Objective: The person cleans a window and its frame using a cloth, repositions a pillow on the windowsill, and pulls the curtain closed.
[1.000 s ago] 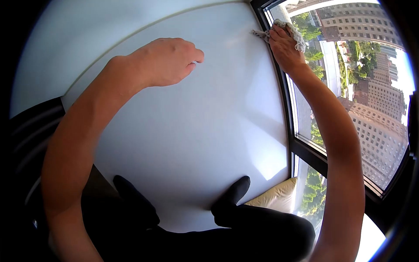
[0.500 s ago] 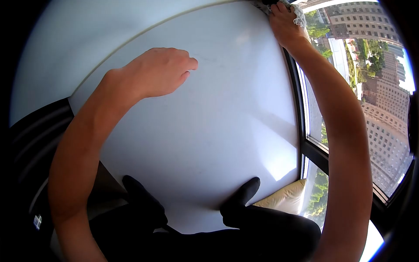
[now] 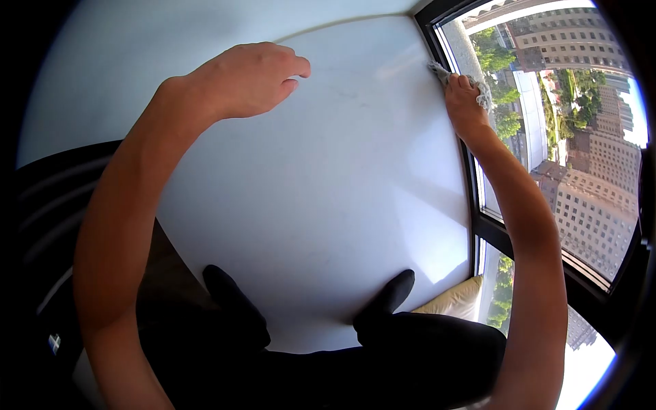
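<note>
A: What are the fingers of the right hand [image 3: 467, 113] doing?

B: They bend over a pale, rumpled cloth [image 3: 484, 98] and hold it, up in the upper right of the frame; bits of it stick out on both sides of the hand

A: And what is the cloth next to?

B: The black window frame [image 3: 427, 31]; whether it also presses on the glass, I cannot tell

A: The left hand [image 3: 254, 78]?

B: Upper left of centre, its back toward us, thumb and forefinger curled toward each other with a narrow gap between the tips. I cannot tell if it touches anything

A: Farther out?

B: A white surface [image 3: 314, 184] fills the middle, with a sunlit patch at its lower right. Two feet in dark socks [image 3: 236, 307] rest low on it, and black trousers [image 3: 314, 379] run along the bottom. A yellowish cushion [image 3: 452, 299] lies lower right, by the window

A: And the edges?

B: A pale wall [image 3: 130, 75] upper left, a dark striped shape [image 3: 51, 205] at the left, and, through the glass on the right, trees [image 3: 493, 51] and tall buildings [image 3: 594, 205], turned sideways
</note>
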Demonstrator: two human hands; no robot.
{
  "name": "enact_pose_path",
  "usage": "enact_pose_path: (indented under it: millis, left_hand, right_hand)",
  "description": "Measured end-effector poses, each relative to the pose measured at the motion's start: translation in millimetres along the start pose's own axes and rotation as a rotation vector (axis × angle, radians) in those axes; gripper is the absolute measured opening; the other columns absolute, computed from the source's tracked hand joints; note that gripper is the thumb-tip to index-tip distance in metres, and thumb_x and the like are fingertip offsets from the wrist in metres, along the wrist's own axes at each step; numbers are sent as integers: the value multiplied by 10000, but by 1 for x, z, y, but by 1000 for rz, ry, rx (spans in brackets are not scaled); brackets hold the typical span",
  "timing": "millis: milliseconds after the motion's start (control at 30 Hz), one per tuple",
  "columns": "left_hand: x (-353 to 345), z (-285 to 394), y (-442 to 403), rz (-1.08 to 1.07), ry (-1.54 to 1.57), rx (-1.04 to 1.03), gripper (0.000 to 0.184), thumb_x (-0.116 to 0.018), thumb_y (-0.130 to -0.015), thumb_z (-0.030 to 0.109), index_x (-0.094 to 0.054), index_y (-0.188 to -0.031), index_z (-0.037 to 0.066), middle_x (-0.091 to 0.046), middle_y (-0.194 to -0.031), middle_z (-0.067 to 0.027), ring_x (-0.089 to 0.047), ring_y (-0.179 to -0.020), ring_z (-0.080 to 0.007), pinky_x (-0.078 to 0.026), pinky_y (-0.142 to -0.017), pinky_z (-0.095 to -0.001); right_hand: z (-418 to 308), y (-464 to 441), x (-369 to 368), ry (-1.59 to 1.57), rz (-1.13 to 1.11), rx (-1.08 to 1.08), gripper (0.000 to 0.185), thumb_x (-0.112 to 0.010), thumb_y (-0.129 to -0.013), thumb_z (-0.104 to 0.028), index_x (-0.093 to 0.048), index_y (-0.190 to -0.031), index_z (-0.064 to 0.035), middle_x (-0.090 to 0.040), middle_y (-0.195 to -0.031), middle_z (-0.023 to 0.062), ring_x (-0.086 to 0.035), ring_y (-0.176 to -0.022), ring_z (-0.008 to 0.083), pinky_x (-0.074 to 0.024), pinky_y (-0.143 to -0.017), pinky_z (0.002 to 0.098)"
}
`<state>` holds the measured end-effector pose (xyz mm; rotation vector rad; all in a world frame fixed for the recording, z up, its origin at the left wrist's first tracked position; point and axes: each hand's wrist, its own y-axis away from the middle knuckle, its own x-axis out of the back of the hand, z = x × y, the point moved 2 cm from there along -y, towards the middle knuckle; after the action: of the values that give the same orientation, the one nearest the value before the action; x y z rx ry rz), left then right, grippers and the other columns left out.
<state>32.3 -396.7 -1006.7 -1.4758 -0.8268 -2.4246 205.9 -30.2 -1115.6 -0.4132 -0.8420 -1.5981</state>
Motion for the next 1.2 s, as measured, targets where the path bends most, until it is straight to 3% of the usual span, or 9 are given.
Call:
enact_pose_path:
  millis: [133, 167, 300, 367, 533, 867, 1000, 1067, 1200]
  left_hand:
    - [0, -6, 6, 156, -25, -72, 255, -544, -993, 141, -659, -1198, 41, -679, -1181, -108, -642, -1054, -288, -506, -943, -382]
    - [11, 5, 6, 57, -34, 7, 253, -543, -995, 136, -658, -1199, 40, -680, -1163, -107, -643, -1044, -278, -505, -948, -372]
    - [12, 17, 9, 112, -43, -66, 249, -546, -999, 136, -658, -1200, 40, -683, -1158, -107, -649, -1033, -262, -510, -945, -366]
    - [16, 25, 12, 95, -42, -58, 248, -549, -1000, 137, -658, -1200, 39, -684, -1158, -106, -650, -1033, -261, -510, -945, -368]
    - [27, 40, 16, 124, -10, -103, 242, -552, -1002, 128, -659, -1199, 37, -687, -1156, -105, -652, -1038, -258, -512, -949, -372]
    - [52, 48, 30, 152, 9, -115, 229, -576, -986, 97, -661, -1187, 27, -689, -1143, -100, -652, -1043, -252, -510, -955, -363]
    - [54, 60, 20, 176, 18, -187, 229, -573, -986, 87, -662, -1187, 23, -691, -1140, -103, -657, -1034, -254, -514, -949, -364]
    - [56, 70, 16, 186, 48, -204, 231, -578, -982, 81, -663, -1188, 22, -691, -1150, -107, -660, -1039, -256, -516, -953, -367]
    - [58, 82, 8, 164, 57, -236, 237, -594, -973, 67, -664, -1195, 21, -689, -1184, -121, -664, -1068, -260, -519, -970, -371]
  right_hand:
    - [-14, 92, -9, -103, -45, -24, 289, -660, -795, -102, -694, -1077, -50, -537, -1225, 82, -516, -1104, 227, -461, -865, 373]
    - [-17, 113, -5, -127, -119, -16, 272, -656, -799, -107, -695, -1062, -50, -546, -1201, 82, -522, -1094, 230, -462, -868, 378]
    - [-29, 180, -15, -203, -321, -47, 226, -634, -834, -142, -718, -1019, -44, -562, -1161, 100, -536, -1085, 246, -460, -878, 383]
    - [-35, 203, -20, -303, -671, -63, 246, -614, -859, -172, -743, -1022, -41, -570, -1164, 116, -534, -1095, 275, -451, -893, 393]
    - [-46, 233, -37, -240, -776, -26, 297, -594, -875, -214, -760, -1067, -60, -579, -1164, 125, -527, -1091, 297, -432, -906, 399]
    - [19, 256, 51, -269, -610, -68, 254, -613, -840, -199, -768, -971, -48, -602, -1107, 117, -535, -1072, 286, -451, -885, 393]
    - [77, 286, 122, -286, -507, -171, 252, -706, -773, -247, -756, -889, -28, -614, -1048, 115, -559, -1071, 285, -483, -855, 425]
    - [106, 305, 155, -217, -387, -219, 263, -761, -726, -276, -749, -850, -44, -619, -1000, 85, -565, -1059, 264, -486, -823, 426]
    - [163, 342, 221, -117, -179, -316, 184, -729, -685, -199, -723, -806, -60, -610, -995, 79, -561, -1035, 249, -458, -845, 424]
